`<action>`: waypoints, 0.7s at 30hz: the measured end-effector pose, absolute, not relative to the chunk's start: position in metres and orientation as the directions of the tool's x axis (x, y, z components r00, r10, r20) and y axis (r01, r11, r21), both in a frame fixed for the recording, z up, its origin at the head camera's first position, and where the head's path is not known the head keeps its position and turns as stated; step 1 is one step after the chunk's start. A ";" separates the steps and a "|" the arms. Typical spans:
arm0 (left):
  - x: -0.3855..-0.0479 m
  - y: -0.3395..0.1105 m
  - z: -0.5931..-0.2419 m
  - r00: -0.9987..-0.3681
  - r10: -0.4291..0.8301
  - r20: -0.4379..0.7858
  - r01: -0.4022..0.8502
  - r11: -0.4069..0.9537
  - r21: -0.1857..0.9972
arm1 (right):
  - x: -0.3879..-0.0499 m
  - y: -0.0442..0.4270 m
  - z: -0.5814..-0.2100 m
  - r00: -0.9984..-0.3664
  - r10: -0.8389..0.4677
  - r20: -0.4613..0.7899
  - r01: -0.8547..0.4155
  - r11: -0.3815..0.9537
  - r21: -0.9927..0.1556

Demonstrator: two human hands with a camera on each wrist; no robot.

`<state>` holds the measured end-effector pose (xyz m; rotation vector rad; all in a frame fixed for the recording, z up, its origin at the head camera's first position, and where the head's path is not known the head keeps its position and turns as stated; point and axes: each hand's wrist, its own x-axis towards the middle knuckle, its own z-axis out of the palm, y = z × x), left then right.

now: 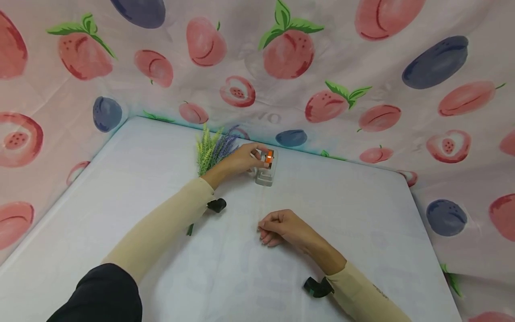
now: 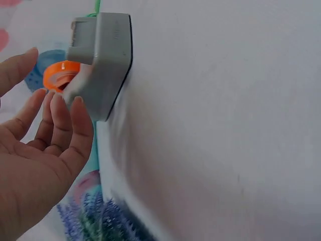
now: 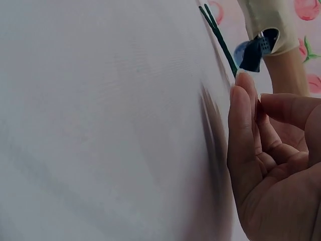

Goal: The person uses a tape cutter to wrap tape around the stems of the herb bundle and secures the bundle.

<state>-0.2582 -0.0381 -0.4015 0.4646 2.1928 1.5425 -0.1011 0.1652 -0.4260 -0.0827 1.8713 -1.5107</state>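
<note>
While the left hand [image 1: 245, 158] reached across to the far part of the table, its fingers were gently bent and its thumb stood apart from them, beside an orange roll [image 1: 269, 156]. Whether the fingertips touched the roll, I could not tell. The roll sat in a grey tape dispenser [image 1: 264, 180] with a dark base edge, standing on the white-covered table [image 1: 362, 223] near its back edge. Faint marks showed on the dispenser's grey side, too indistinct to read.

The right hand [image 1: 283, 228] hung nearer the person, well apart from the dispenser, its fingers loosely curled and the thumb tip close to them. Small dark lettering ran along the beige right sleeve [image 1: 362, 286], also illegible. A black wrist device [image 1: 318, 287] jutted from that cuff.

Artificial flowers [image 1: 207, 150], yellow-green and purple, lay partly beneath the left forearm, their green stems emerging on its near side. Beyond the table hung a pink cloth [image 1: 249, 36] printed with peaches and dark blue fruit.
</note>
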 end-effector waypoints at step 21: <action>-0.222 -0.110 -0.381 -0.866 0.500 -0.028 0.155 0.322 0.934 | -0.102 0.167 -0.426 -0.733 -0.487 -0.475 0.356 0.320 -0.878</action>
